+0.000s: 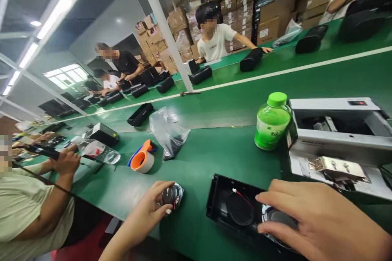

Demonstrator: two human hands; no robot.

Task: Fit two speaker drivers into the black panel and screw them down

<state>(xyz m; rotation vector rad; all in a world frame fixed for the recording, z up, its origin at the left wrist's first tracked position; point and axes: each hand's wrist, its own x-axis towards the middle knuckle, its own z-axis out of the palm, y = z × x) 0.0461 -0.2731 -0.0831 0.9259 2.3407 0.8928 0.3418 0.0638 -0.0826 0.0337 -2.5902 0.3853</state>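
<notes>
While our left hand [147,212] pinches a loose speaker driver [172,195] at the worktop [199,159] edge, it could drop. Our right hand [318,220], fingers spread, presses another driver [277,217] into the black housing [235,208]; its red wire [241,195] might snag.

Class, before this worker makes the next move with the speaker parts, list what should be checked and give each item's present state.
1. Left hand grips the loose speaker driver: ok.
2. Right hand rests on the second driver at the black housing: ok.
3. Red wire clear of fingers: ok.
4. Second driver fully seated: cannot tell, hand covers it.
5. Green bottle capped and upright: ok.
6. Tape dispenser apart from the hands: ok.
</notes>
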